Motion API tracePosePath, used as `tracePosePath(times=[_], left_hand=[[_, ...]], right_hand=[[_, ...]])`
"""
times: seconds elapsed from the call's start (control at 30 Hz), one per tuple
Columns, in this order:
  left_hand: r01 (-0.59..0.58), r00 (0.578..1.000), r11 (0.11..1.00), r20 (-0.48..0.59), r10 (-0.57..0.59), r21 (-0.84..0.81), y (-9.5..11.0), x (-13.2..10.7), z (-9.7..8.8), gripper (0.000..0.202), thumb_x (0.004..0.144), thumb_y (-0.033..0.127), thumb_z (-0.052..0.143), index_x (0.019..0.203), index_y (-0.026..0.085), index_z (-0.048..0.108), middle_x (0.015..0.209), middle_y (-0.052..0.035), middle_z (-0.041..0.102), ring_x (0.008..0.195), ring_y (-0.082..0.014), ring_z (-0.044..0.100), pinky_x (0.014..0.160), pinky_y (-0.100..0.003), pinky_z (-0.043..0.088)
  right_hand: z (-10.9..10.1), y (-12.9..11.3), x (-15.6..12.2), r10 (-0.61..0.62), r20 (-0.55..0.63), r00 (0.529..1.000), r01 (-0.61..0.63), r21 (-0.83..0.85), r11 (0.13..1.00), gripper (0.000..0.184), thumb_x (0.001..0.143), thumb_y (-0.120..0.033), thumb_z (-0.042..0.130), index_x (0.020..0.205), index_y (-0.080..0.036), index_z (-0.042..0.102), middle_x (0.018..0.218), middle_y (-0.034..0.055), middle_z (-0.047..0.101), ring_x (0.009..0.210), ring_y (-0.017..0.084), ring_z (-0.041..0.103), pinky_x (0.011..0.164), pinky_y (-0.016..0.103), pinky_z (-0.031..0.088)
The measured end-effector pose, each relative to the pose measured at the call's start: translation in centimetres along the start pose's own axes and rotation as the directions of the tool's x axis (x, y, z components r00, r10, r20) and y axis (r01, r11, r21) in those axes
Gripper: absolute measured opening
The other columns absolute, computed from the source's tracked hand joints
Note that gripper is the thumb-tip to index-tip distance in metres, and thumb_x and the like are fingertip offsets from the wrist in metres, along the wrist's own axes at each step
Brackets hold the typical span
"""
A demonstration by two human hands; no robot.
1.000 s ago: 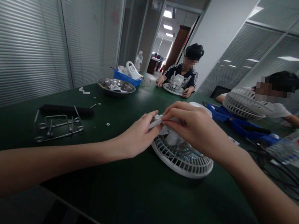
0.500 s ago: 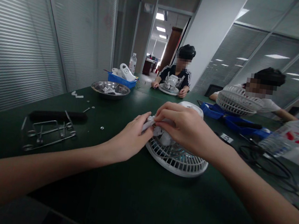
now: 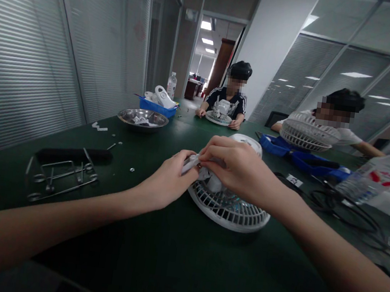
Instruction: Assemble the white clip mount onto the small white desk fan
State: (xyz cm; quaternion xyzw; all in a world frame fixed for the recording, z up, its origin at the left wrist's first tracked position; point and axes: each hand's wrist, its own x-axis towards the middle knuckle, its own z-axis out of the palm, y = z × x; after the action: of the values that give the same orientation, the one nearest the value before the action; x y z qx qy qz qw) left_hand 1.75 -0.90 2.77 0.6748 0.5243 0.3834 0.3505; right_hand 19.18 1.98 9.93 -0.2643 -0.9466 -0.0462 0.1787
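Note:
A white fan grille [image 3: 229, 211] lies flat on the dark green table [image 3: 173, 253] in front of me. A white fan part [image 3: 212, 181] sits on top of it. My right hand [image 3: 238, 171] is curled over that part, fingers closed on its left end. My left hand [image 3: 170, 181] comes in from the left and pinches the same white piece where the two hands meet. What exactly sits between the fingertips is hidden.
A bent wire frame [image 3: 59, 176] and black bar [image 3: 73, 154] lie left, with small screws nearby. A steel bowl [image 3: 143, 119] and blue bin [image 3: 159, 105] stand farther back. Black cables [image 3: 345, 209], a plastic bag and blue trays lie right. Two other people work on fans.
Both hands stay joined on the white part over the grille. The view has shifted slightly, so everything sits a little lower and to the left.

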Motion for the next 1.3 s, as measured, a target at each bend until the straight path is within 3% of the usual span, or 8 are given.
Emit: tracePosePath(times=[0.23,0.37,0.53,0.8,1.03,1.3], left_hand=[[-0.019,0.999,0.999,0.043,0.021,-0.035,-0.1,-0.4,-0.1,0.046,0.092,0.043,0.047,0.134,0.025,0.045,0.133,-0.0099,0.055,0.115,-0.0268,0.055,0.093,-0.037,0.043],[-0.089,0.995,0.996,0.038,0.089,0.002,-0.2,-0.2,0.1,0.047,0.094,0.041,0.043,0.137,0.024,0.043,0.137,-0.0112,0.050,0.127,-0.0272,0.046,0.106,-0.041,0.034],[-0.077,0.995,0.997,0.069,0.078,-0.025,-0.1,-0.3,0.2,0.052,0.095,0.044,0.040,0.144,0.027,0.035,0.147,-0.0100,0.043,0.136,-0.0281,0.037,0.111,-0.045,0.027],[-0.054,0.996,0.998,0.076,0.053,0.010,0.6,-0.4,0.0,0.052,0.095,0.038,0.039,0.145,0.022,0.033,0.144,-0.0120,0.046,0.130,-0.0255,0.045,0.108,-0.042,0.034],[-0.068,0.996,0.996,0.066,0.064,0.057,1.3,-0.5,-0.3,0.042,0.092,0.033,0.045,0.132,0.021,0.046,0.112,-0.0080,0.066,0.101,-0.0251,0.063,0.084,-0.035,0.047],[-0.102,0.995,0.991,0.031,0.099,0.084,0.8,-0.3,-0.2,0.042,0.092,0.032,0.046,0.132,0.019,0.046,0.117,-0.0091,0.064,0.103,-0.0253,0.062,0.085,-0.036,0.046]], right_hand=[[-0.3,-0.3,-0.1,0.040,0.032,0.999,-0.040,0.006,0.999,0.011,0.087,-0.010,0.059,0.091,-0.014,0.067,0.097,0.0057,0.062,0.082,0.016,0.059,0.068,0.028,0.046],[-0.4,-0.3,0.0,0.003,0.034,0.999,-0.002,-0.029,1.000,0.012,0.087,-0.008,0.056,0.093,-0.013,0.065,0.097,0.0072,0.061,0.085,0.018,0.059,0.071,0.029,0.046],[-0.4,-0.4,0.0,0.014,0.043,0.999,-0.013,-0.020,1.000,0.012,0.086,-0.008,0.057,0.092,-0.014,0.065,0.096,0.0064,0.060,0.082,0.017,0.058,0.066,0.028,0.044],[-0.1,-0.3,-0.1,0.022,0.020,1.000,-0.021,-0.023,1.000,0.008,0.084,-0.011,0.061,0.091,-0.014,0.065,0.096,0.0052,0.059,0.082,0.017,0.056,0.069,0.028,0.043],[-0.3,-0.2,-0.2,-0.003,0.036,0.999,0.004,-0.009,1.000,0.008,0.085,-0.013,0.060,0.091,-0.014,0.065,0.096,0.0046,0.058,0.078,0.015,0.053,0.062,0.026,0.041],[0.6,-0.5,-0.2,-0.036,-0.023,0.999,0.033,-0.114,0.993,0.009,0.082,-0.012,0.059,0.090,-0.012,0.063,0.092,0.0054,0.057,0.078,0.017,0.051,0.063,0.028,0.039]])
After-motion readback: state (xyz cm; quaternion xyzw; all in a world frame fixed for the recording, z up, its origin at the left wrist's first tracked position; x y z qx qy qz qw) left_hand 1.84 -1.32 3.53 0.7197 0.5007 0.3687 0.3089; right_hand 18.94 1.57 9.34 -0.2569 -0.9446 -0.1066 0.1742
